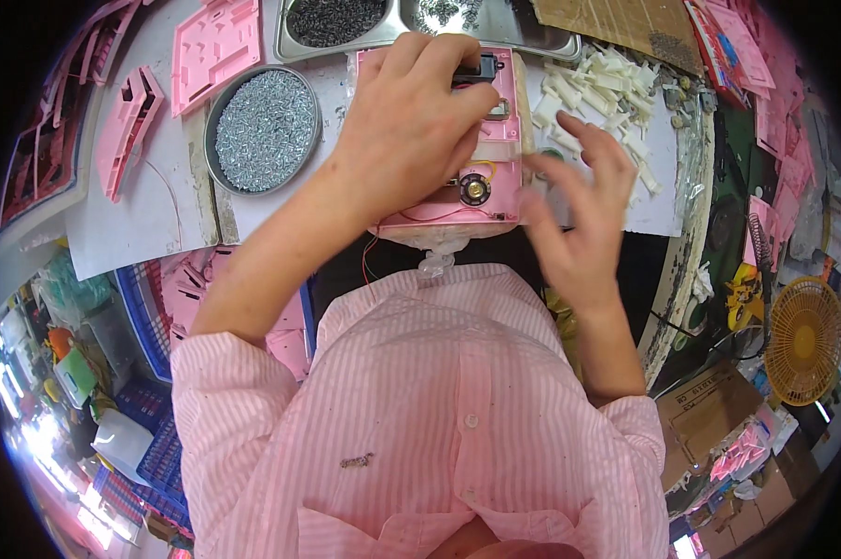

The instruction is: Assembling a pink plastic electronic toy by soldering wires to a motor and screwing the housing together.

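A pink plastic housing [402, 221] lies in front of me on a padded, plastic-wrapped block [436, 244]. My left hand [416, 116] reaches across it. Its thumb and forefinger are closed around a small black plastic part [482, 69] at the far end of the housing, and the palm hides much of the inside. Nearer to me in the housing sits a small round speaker [475, 189] with thin wires. Just right of the housing, my right hand [583, 210] is raised with its fingers apart, slightly blurred, and holds nothing.
A round bowl of silvery screws [266, 130] stands to the left, beside pink moulded pieces [217, 51]. Beyond the housing is a metal tray [397, 39] with dark and silvery small parts. White plastic pieces [593, 88] are heaped at the right; a yellow fan [804, 340] stands farther right.
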A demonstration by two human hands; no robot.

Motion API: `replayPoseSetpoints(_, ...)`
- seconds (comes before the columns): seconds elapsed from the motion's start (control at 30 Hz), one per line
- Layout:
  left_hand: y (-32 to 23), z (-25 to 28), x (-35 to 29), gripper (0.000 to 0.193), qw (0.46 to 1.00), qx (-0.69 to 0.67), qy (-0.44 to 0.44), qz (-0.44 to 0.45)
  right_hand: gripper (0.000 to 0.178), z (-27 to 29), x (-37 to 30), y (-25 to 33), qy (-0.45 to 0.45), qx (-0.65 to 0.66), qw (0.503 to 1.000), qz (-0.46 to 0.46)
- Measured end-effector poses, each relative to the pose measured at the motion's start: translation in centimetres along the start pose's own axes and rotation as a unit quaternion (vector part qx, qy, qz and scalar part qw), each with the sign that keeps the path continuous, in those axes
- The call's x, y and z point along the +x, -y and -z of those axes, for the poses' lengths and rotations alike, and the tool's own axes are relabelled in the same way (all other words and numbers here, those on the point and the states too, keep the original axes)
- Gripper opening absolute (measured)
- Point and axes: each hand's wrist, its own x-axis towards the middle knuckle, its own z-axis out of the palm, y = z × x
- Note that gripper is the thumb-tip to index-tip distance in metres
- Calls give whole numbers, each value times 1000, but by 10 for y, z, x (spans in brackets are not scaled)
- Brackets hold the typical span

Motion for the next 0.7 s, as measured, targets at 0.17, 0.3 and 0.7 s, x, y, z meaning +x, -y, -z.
replayPoseSetpoints(0.17,17,1,-4,18,1000,21,3,-16,22,-17,53,-14,-7,3,999,-48)
replayPoseSetpoints(0.3,14,0,-12,18,999,21,-28,4,26,-19,71,-2,74,-137,985,-69)
replayPoseSetpoints(0.7,11,-1,-15,20,999,25,-20,10,19,-19,79,-8,146,-126,980,-51)
